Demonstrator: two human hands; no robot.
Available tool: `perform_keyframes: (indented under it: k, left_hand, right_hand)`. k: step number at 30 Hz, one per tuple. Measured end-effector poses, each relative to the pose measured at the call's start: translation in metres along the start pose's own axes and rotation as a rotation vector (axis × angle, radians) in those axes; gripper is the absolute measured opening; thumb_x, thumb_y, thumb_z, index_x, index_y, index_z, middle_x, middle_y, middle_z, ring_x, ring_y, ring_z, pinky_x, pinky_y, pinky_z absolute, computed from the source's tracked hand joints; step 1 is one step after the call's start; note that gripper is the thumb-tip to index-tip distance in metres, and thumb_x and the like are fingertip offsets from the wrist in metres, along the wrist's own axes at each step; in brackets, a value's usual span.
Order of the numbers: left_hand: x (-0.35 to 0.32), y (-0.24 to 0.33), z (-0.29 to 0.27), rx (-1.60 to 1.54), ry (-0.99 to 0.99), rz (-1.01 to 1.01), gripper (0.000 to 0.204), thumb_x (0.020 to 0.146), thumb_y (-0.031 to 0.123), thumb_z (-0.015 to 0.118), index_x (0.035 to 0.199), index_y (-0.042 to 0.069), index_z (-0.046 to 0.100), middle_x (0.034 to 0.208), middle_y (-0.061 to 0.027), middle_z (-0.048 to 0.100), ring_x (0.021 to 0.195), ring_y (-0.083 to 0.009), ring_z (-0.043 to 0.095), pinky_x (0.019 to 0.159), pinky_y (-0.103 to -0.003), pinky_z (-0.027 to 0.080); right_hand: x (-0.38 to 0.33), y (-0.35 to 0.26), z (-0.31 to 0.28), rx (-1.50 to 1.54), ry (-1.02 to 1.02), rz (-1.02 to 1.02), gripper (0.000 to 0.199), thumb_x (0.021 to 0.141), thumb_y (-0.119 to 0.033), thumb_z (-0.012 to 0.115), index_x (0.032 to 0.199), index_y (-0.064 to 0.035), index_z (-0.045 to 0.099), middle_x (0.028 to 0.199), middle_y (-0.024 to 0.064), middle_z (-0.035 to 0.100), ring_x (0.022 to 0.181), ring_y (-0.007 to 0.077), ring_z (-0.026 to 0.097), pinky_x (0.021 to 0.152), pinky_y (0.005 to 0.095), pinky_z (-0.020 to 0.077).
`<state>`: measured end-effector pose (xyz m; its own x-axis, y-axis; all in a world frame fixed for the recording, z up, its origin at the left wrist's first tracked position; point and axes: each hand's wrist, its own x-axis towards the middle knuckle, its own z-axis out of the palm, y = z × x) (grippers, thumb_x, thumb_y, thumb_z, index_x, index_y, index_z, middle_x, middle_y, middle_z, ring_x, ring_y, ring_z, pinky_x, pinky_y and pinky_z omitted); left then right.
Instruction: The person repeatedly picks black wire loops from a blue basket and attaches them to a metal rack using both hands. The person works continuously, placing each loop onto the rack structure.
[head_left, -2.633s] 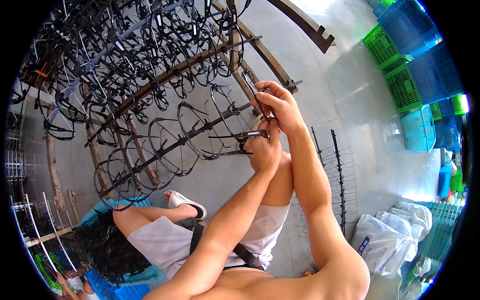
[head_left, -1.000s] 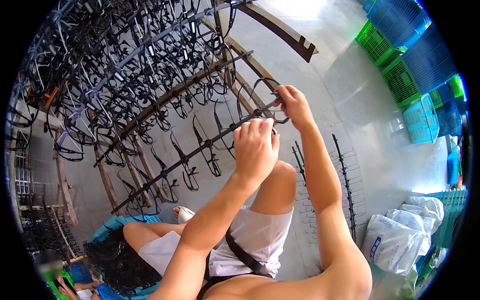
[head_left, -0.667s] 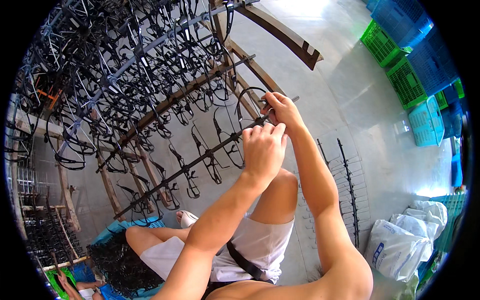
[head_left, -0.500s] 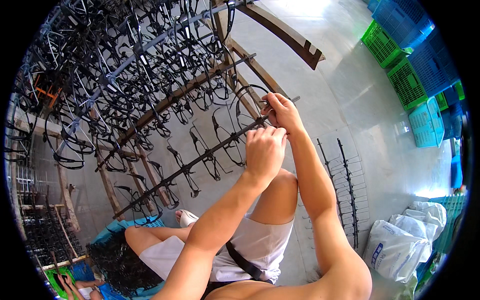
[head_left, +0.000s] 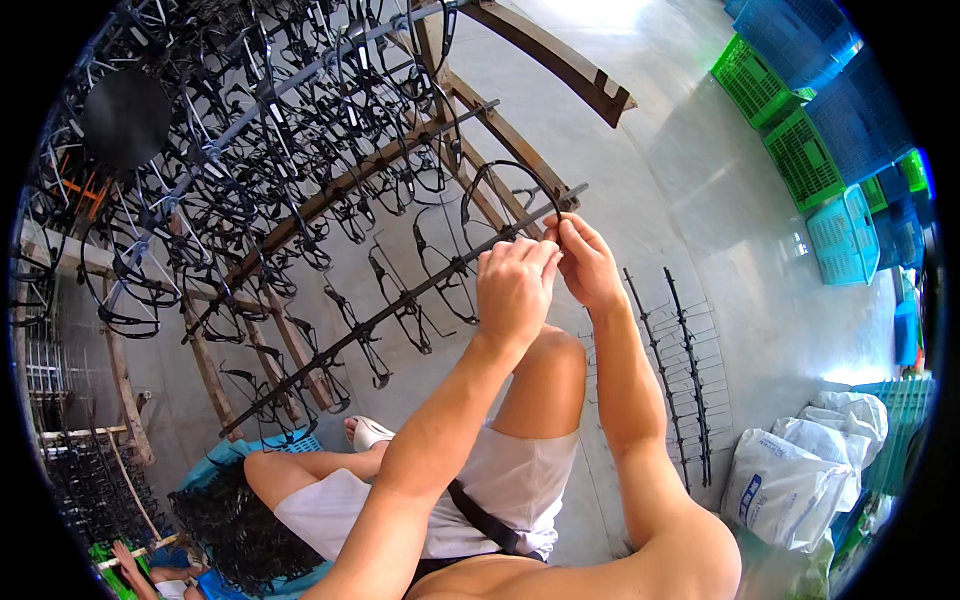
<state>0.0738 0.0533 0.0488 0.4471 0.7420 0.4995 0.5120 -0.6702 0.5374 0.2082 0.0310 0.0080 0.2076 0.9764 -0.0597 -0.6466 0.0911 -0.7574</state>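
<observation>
A long dark rod (head_left: 365,328) runs slantwise in front of me, with several thin black looped frames (head_left: 420,245) hanging along it. Near its upper right end, a curved black frame (head_left: 512,163) arches over the rod. My right hand (head_left: 590,262) is closed, thumb and fingers pinching the lower end of this curved frame. Close against it, my left hand (head_left: 513,290) has its fingers bent and pressed together just below the rod; what they hold is hidden behind the knuckles.
Wooden racks at upper left carry many hanging black frames (head_left: 290,110). A blue basket (head_left: 305,440) of black parts stands by my leg. Rods with wire hooks (head_left: 690,370) lie on the floor at right, near white sacks (head_left: 790,490) and stacked crates (head_left: 810,165). Another person's arm (head_left: 130,570) shows at lower left.
My right hand has moved down off the rod, so more of the curved black frame shows. The left hand stays beside the rod, and the whole view has shifted slightly.
</observation>
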Motion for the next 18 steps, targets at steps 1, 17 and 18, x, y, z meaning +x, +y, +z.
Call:
perform_keyframes:
  k: [1, 17, 18]
  left_hand:
    - [0.002, 0.0, 0.001, -0.004, -0.002, -0.002, 0.012, 0.083, 0.019, 0.063, 0.089, 0.01, 0.067, 0.085, -0.0043, 0.065, 0.08, -0.025, 0.059, 0.073, -0.037, 0.043]
    - [0.006, -0.011, 0.017, -0.342, 0.091, -0.172, 0.011, 0.076, 0.013, 0.06, 0.074, 0.005, 0.068, 0.073, -0.0137, 0.065, 0.071, -0.0303, 0.063, 0.07, -0.04, 0.048]
    - [0.009, -0.004, 0.029, -0.298, 0.098, -0.174, 0.011, 0.074, 0.013, 0.06, 0.071, 0.006, 0.067, 0.072, -0.0132, 0.065, 0.072, -0.0299, 0.062, 0.072, -0.041, 0.046]
  right_hand:
    - [-0.005, 0.003, -0.006, -0.02, 0.017, -0.007, 0.024, 0.098, -0.018, 0.045, 0.111, -0.0002, 0.055, 0.083, 0.0007, 0.057, 0.068, 0.0076, 0.053, 0.057, 0.0217, 0.0435]
    - [-0.013, 0.01, -0.014, -0.265, 0.192, -0.099, 0.033, 0.094, -0.016, 0.05, 0.119, 0.0039, 0.054, 0.11, 0.012, 0.06, 0.097, 0.019, 0.057, 0.085, 0.0306, 0.0428]
    - [-0.011, 0.002, -0.029, -0.227, 0.165, -0.083, 0.034, 0.095, -0.017, 0.048, 0.121, 0.0036, 0.053, 0.114, 0.0125, 0.058, 0.101, 0.0203, 0.056, 0.089, 0.0325, 0.0416]
